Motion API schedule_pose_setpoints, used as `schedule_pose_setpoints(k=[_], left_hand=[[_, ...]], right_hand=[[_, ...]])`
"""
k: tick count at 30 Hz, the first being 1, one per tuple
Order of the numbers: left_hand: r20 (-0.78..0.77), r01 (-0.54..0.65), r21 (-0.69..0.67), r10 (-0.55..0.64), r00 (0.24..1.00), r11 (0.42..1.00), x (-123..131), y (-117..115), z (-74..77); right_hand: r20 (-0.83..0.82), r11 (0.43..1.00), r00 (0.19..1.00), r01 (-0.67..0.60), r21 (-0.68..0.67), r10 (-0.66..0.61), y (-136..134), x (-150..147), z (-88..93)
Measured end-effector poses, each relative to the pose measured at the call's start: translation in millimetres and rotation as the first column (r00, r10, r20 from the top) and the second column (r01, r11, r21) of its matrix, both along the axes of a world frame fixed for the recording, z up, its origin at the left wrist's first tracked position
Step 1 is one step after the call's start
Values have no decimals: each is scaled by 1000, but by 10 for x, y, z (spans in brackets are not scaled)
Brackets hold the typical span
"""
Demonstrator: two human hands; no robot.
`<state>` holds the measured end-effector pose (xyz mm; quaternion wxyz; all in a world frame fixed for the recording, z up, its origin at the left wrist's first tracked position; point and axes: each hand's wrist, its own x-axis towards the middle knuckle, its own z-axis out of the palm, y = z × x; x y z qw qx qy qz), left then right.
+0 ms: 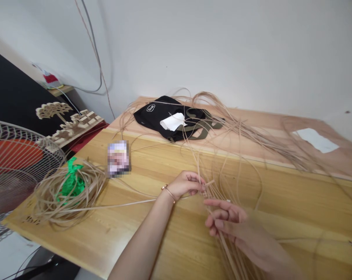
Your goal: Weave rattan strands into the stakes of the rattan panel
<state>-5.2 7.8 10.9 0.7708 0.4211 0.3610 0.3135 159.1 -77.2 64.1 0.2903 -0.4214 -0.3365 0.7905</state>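
Note:
Long thin rattan strands fan out over the wooden table from the near edge toward the back. My left hand, a thin bracelet on its wrist, pinches the ends of a few strands where they cross. Just right of it and nearer me, my right hand curls its fingers around a bundle of the same strands that runs down toward me. The two hands are a few centimetres apart.
A coil of rattan tied with green string lies at the table's left end. A black bag with white paper sits at the back, a white sheet far right. A fan stands left.

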Motion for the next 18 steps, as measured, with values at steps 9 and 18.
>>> schedule_pose_setpoints(k=[9,18], left_hand=[[-4,-2,1,2,1000,1000,-1,6,-11],[-39,-6,-6,6,999,1000,12,-1,7]], right_hand=[[231,985,972,-76,157,38,-57,-72,-38],[783,754,619,-485,443,-62,-160,-173,17]])
